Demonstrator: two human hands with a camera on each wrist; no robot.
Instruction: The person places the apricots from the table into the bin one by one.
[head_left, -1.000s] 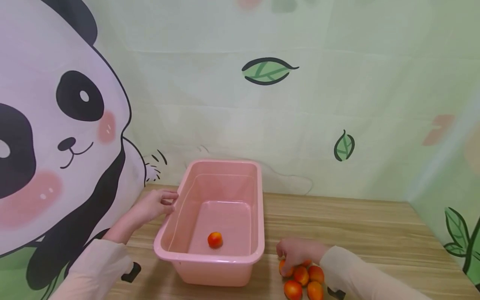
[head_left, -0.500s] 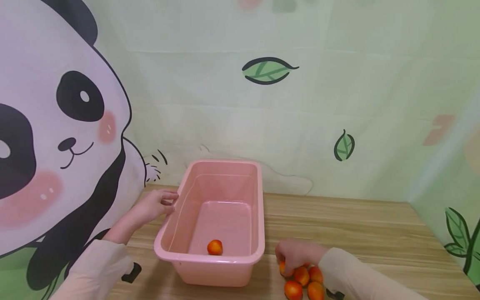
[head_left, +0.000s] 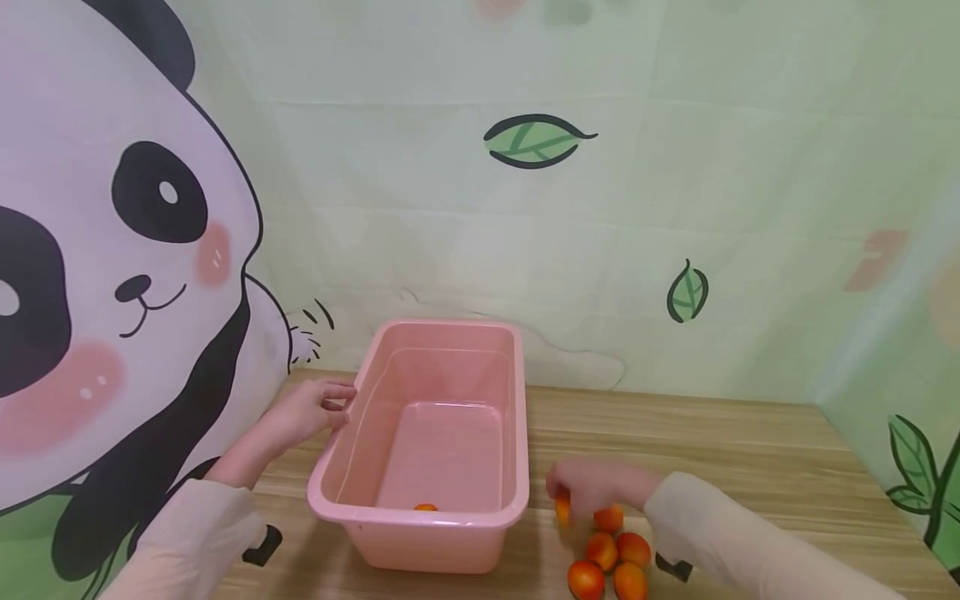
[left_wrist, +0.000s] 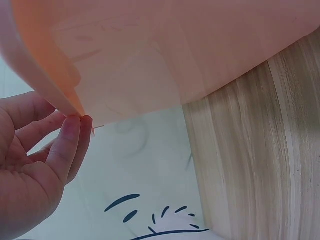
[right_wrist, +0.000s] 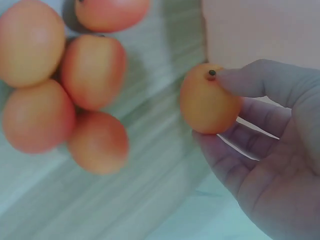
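At the pink plastic basin [head_left: 423, 546], my left hand [head_left: 307, 410] pinches the left rim between thumb and fingers, as the left wrist view shows. My right hand [head_left: 600, 485] is right of the basin, above the table; its thumb and fingers hold a small orange-red fruit [right_wrist: 207, 102] with a dark stem end. Several similar fruits [head_left: 602, 552] lie in a cluster just below that hand. Inside the basin, one more fruit [head_left: 426, 507] sits at the near wall, mostly hidden by the front rim.
The wood-grain table [head_left: 712, 450] extends to the right of the basin. A cloth backdrop [head_left: 450, 233] with a panda and leaves hangs behind the table's far edge and along the sides.
My right hand has lifted one fruit away from the cluster. The fruit in the basin has rolled toward the near wall. My left hand stays at the rim.
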